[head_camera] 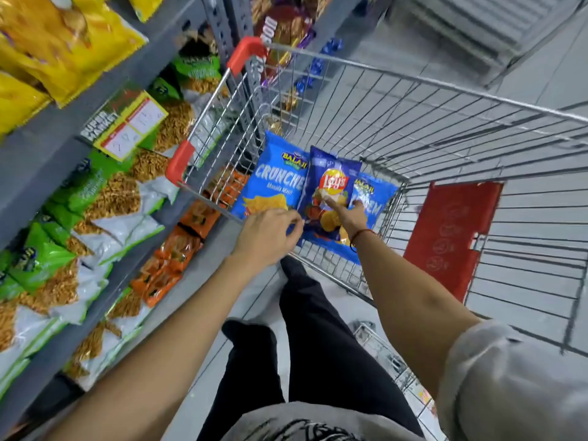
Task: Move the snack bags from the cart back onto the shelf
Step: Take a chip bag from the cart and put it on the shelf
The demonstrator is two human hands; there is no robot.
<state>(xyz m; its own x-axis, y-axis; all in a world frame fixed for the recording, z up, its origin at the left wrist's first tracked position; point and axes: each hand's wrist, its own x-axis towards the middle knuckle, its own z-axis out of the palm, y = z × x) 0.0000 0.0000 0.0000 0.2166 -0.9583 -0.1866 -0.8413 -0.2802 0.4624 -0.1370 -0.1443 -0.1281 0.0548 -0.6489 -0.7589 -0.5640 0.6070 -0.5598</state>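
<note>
From the head view, the wire cart (397,100) stands close beside the grey shelf (47,148), and everything else is placed from the cart. Three snack bags lie in the cart's basket at the corner nearest the person. The dark blue Lay's bag (327,195) lies on top in the middle. A light blue Crunchex bag (273,179) sits on its shelf side, and a second light blue bag (378,198) is partly covered on the far side from the shelf.

The left hand (267,237) reaches over the cart's near rim, fingers curled and loosely parted. Its fingertips are at the lower edge of the Crunchex bag and the near corner of the Lay's bag; whether they pinch either bag cannot be told. The right hand (350,214) is inside the basket, fingers spread open, resting on the Lay's bag with nothing gripped. A red thread circles its wrist.

Outside the cart, the shelf holds yellow, green and orange packets. A red panel (451,230) hangs on the cart's wire flap, on the side away from the shelf.
</note>
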